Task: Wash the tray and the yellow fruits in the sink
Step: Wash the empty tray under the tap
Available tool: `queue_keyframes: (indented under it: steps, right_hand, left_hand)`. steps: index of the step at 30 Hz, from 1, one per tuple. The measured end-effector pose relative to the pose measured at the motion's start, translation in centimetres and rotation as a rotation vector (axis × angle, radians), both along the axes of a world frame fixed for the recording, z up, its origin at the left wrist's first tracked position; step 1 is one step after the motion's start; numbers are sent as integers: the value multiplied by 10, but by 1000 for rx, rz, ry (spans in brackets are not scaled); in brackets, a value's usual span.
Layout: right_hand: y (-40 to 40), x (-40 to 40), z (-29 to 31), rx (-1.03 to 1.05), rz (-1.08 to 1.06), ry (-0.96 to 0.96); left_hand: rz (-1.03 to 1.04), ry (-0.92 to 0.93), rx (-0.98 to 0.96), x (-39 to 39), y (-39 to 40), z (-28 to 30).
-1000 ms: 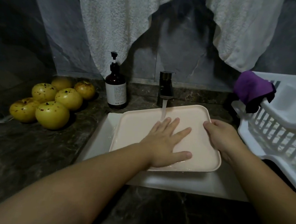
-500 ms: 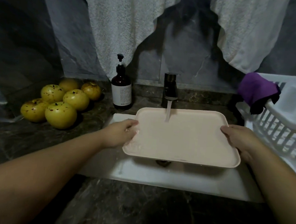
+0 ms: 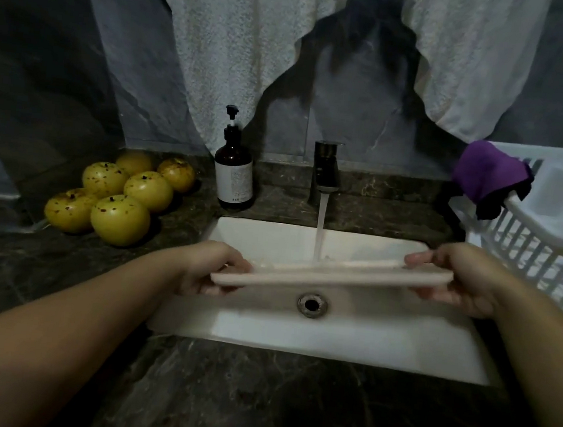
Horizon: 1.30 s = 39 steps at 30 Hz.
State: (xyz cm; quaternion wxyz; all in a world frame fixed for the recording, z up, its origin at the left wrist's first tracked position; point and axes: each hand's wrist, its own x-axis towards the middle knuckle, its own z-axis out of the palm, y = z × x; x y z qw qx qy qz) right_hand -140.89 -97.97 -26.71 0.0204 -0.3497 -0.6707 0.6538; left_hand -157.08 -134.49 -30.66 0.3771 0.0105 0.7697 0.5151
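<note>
While water (image 3: 319, 230) runs, fruits (image 3: 122, 194) wait.

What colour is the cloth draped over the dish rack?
Purple cloth, on the white dish rack, head view.

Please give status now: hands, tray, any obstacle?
Left hand and right hand grip tray ends. Tray tilted under running tap, over sink. Nothing in the way.
</note>
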Motion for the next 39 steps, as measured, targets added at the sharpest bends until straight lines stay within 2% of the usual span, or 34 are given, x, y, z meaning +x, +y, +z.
queue_keyframes:
  steps: [2, 4, 7, 9, 15, 18, 21, 24, 28, 31, 39]
  right_hand:
    - [-2, 2, 0, -16, -5, -1]
    - [-4, 1, -1, -41, 68, 25]
    - [-9, 3, 0, -33, 193, 32]
    - [-8, 5, -1, 18, 202, -5]
    - [-7, 3, -7, 343, 174, -114]
    - [-6, 0, -11, 412, 229, -127]
    - [-8, -5, -17, 481, 241, -89]
    - [-8, -9, -21, 508, 212, -64]
    - [-5, -10, -22, 538, 184, -43]
    - [-4, -10, -18, 611, 149, -22]
    - [-1, 1, 12, 791, 59, -19]
  left_hand:
    - [135, -189, 125, -1, 0, 3]
    - [225, -303, 255, -2, 1, 3]
    - [267, -337, 325, -5, 3, 2]
    - [285, -346, 337, -8, 5, 2]
    - [319, -314, 323, -16, 12, 1]
    - [273, -239, 220, -15, 19, -2]
    - [282, -59, 90, -15, 32, -12]
    - [327, 136, 27, -21, 40, -21]
    - [324, 273, -22, -26, 45, -28]
    - [313, 303, -47, -29, 51, -31]
    - [252, 245, -5, -25, 75, -31]
